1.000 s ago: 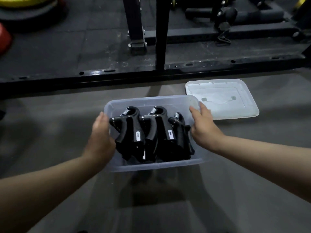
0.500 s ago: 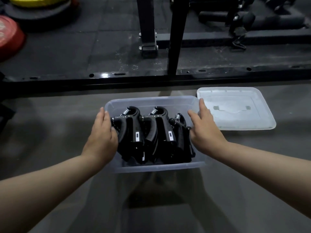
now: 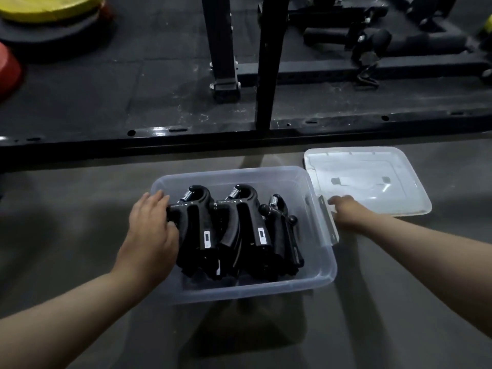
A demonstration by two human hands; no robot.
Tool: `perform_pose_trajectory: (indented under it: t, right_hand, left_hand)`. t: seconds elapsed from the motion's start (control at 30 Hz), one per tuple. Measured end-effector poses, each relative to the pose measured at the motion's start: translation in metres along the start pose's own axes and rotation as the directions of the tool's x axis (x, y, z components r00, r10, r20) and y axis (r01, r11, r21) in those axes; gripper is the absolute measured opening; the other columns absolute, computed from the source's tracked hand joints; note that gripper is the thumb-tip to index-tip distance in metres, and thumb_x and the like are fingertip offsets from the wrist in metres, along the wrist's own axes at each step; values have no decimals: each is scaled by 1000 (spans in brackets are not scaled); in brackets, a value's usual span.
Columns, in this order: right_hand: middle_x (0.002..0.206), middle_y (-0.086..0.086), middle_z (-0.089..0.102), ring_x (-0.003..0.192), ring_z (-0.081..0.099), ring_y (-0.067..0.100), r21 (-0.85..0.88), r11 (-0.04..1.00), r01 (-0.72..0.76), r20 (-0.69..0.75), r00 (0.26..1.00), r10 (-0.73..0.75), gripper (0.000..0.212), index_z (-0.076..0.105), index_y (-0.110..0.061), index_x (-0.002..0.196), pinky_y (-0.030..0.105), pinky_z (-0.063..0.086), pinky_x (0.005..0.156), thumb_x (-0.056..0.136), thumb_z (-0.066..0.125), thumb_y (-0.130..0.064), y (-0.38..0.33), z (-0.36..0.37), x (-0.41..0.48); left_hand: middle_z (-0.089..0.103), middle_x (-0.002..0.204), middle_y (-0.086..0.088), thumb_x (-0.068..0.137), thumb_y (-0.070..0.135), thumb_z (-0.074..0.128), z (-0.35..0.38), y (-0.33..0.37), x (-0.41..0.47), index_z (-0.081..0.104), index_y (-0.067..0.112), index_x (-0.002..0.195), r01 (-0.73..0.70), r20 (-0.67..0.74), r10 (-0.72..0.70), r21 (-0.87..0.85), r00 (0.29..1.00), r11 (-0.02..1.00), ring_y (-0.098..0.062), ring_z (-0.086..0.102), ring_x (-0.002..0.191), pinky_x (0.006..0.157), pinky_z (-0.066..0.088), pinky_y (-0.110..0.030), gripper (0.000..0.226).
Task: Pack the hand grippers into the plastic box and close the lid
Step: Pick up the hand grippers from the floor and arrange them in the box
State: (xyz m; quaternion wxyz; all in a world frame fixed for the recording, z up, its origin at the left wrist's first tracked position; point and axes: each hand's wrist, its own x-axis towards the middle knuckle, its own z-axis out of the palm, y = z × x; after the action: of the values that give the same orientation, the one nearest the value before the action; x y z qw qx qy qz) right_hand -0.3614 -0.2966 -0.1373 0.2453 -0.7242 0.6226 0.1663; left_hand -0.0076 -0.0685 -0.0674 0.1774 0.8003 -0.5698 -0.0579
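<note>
The left hand point(image 3: 151, 235) curls its fingers over the left rim of the clear plastic box point(image 3: 253, 290), gripping that wall, knuckles against the nearest gripper. The right hand point(image 3: 346, 209) reaches onto the near left corner of the lid point(image 3: 372, 179); blur hides whether it grips or only touches. 3 black hand grippers point(image 3: 234, 230) stand side by side inside the box, springs at the far end. The box is uncovered on the grey floor point(image 3: 80, 209), with the lid lying flat just to its right.

Blurry right hand point(image 3: 344, 212) (fingers indistinct)
</note>
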Motion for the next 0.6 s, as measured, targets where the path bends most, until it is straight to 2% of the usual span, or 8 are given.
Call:
perform_pose_trajectory:
  t: [0.13, 0.27, 0.37, 0.4, 0.47, 0.53, 0.57, 0.6]
  right_hand:
    - [121, 20, 52, 109, 54, 39, -156, 982, 108, -38, 993, -115, 40, 55, -10, 124, 41, 47, 93, 94, 52, -36, 14, 8, -7]
    - [105, 12, 62, 95, 59, 33, -203, 945, 255, -24, 964, -265, 18, 52, -16, 92, 33, 41, 71, 91, 54, -33, 24, 13, -25]
    - [106, 4, 65, 92, 62, 26, -104, 956, 274, -123, 950, -286, 30, 60, -19, 104, 32, 45, 72, 89, 55, -45, 36, 9, -31]
    - [119, 7, 60, 104, 60, 28, -87, 973, 213, -209, 951, -227, 39, 59, -19, 115, 35, 46, 82, 88, 58, -46, 45, 10, -28]
    - [148, 16, 33, 134, 37, 34, -93, 990, -107, -312, 947, 73, 64, 42, -19, 138, 45, 35, 105, 86, 62, -51, 61, 8, -24]
    - [154, 20, 16, 144, 16, 35, 84, 862, -499, -273, 821, 502, 82, 26, -17, 147, 54, 20, 112, 83, 57, -60, 89, 1, -13]
    - [154, 21, 16, 143, 17, 38, 185, 771, -609, -197, 746, 636, 91, 24, -15, 149, 55, 20, 113, 80, 52, -67, 106, -1, -4]
    - [152, 21, 19, 139, 22, 42, 222, 729, -648, -131, 721, 681, 102, 24, -14, 150, 53, 24, 113, 73, 45, -77, 125, 1, 5]
  left_hand:
    - [44, 143, -23, 80, 15, 40, 2, -4, 3, 49, -8, 132, 42, -28, -44, -59, 999, 997, -35, 32, 136, 117, 17, -41, 58]
    - [44, 143, -23, 80, 17, 39, 2, -2, 3, 49, -8, 132, 40, -33, -42, -55, 999, 998, -34, 31, 137, 117, 17, -42, 58]
    - [44, 143, -24, 80, 16, 39, 4, -3, 4, 49, -8, 131, 31, -40, -32, -35, 999, 999, -36, 30, 137, 116, 16, -41, 58]
    - [44, 143, -23, 80, 17, 39, 4, -4, 4, 49, -8, 131, 33, -41, -35, -38, 999, 999, -36, 30, 137, 116, 16, -40, 58]
    - [44, 143, -22, 80, 18, 39, 5, -5, 3, 50, -8, 131, 35, -45, -37, -45, 998, 998, -36, 30, 137, 116, 16, -39, 58]
    - [45, 142, -23, 79, 17, 40, 6, -7, 4, 50, -8, 130, 27, -54, -29, -35, 998, 999, -37, 32, 136, 115, 16, -39, 57]
    - [45, 141, -23, 79, 17, 40, 7, -8, 4, 51, -8, 129, 25, -58, -27, -29, 998, 999, -38, 33, 135, 115, 16, -39, 57]
    - [45, 141, -23, 79, 17, 40, 8, -9, 5, 51, -8, 129, 26, -59, -28, -25, 998, 999, -39, 33, 135, 114, 17, -39, 57]
